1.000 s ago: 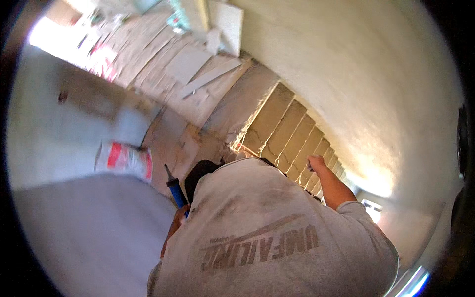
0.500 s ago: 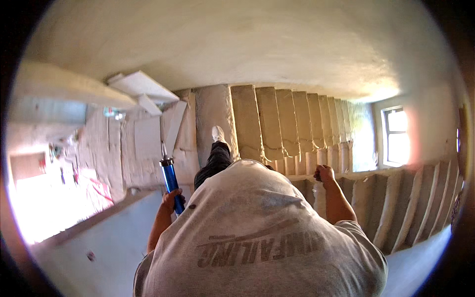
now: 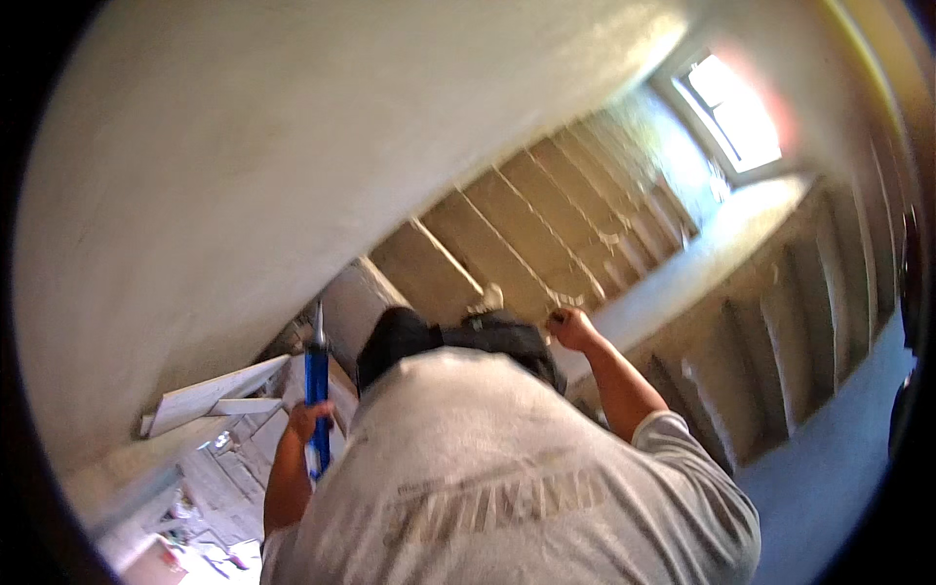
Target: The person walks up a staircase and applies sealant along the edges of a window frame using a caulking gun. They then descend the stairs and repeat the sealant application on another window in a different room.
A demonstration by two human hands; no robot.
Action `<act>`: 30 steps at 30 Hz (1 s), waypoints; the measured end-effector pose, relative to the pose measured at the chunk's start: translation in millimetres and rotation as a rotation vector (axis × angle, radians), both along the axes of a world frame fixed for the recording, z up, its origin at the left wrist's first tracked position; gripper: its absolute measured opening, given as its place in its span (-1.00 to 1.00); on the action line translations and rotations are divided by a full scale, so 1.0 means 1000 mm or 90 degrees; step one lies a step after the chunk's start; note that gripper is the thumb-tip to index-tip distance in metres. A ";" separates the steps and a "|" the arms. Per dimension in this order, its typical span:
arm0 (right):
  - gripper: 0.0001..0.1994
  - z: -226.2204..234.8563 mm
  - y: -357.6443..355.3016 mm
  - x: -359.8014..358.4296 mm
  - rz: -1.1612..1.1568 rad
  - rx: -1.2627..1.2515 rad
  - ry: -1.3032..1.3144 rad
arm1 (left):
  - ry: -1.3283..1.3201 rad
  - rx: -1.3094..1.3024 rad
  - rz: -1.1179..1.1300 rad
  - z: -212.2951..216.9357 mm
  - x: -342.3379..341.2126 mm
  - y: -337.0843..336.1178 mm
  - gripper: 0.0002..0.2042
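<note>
My left hand point(image 3: 308, 419) is wrapped round a blue caulking gun point(image 3: 317, 374), a tube with a dark collar and a pale pointed nozzle. It stands nearly upright, nozzle away from me, left of my light grey shirt point(image 3: 507, 439). My right hand point(image 3: 574, 329) is closed in front of the stairs point(image 3: 497, 244); what its fingers hold, if anything, is too dark and small to make out. Below me one pale shoe point(image 3: 487, 297) rests on a step, under dark trousers point(image 3: 448, 341).
Bare concrete steps run up toward a bright window point(image 3: 736, 112) at the far right. A plastered wall point(image 3: 244, 166) borders them on the left. On the right rises another stepped flight point(image 3: 751, 361). White boards point(image 3: 214, 395) lean at the lower left, near scattered debris.
My view has turned, so the stairs now slant up to the right. I have moved onto the steps. The caulking gun stays in my left hand, and my right hand remains closed.
</note>
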State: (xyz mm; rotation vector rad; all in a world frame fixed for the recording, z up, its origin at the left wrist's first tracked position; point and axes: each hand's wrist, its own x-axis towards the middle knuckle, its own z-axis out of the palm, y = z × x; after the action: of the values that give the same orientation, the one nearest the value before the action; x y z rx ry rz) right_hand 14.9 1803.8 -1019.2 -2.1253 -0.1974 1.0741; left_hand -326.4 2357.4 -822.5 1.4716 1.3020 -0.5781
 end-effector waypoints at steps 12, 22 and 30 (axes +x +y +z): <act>-0.71 -0.044 -0.154 0.004 -0.626 -0.201 0.195 | -0.083 -0.139 -0.353 0.024 0.509 -0.044 -0.72; -0.72 -0.205 -0.152 0.189 -0.896 0.073 0.315 | 0.029 -0.189 -0.387 -0.186 0.762 -0.193 -0.72; -0.77 -0.265 -0.168 0.166 -0.896 0.005 0.422 | -0.049 -0.213 -0.486 -0.226 0.808 -0.213 -0.80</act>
State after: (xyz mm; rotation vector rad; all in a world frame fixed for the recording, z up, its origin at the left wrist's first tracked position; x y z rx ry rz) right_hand 180.8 1635.6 -1284.0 -1.2102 1.3673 0.7370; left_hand 481.2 2144.5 -1048.7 1.6558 0.5066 -1.1539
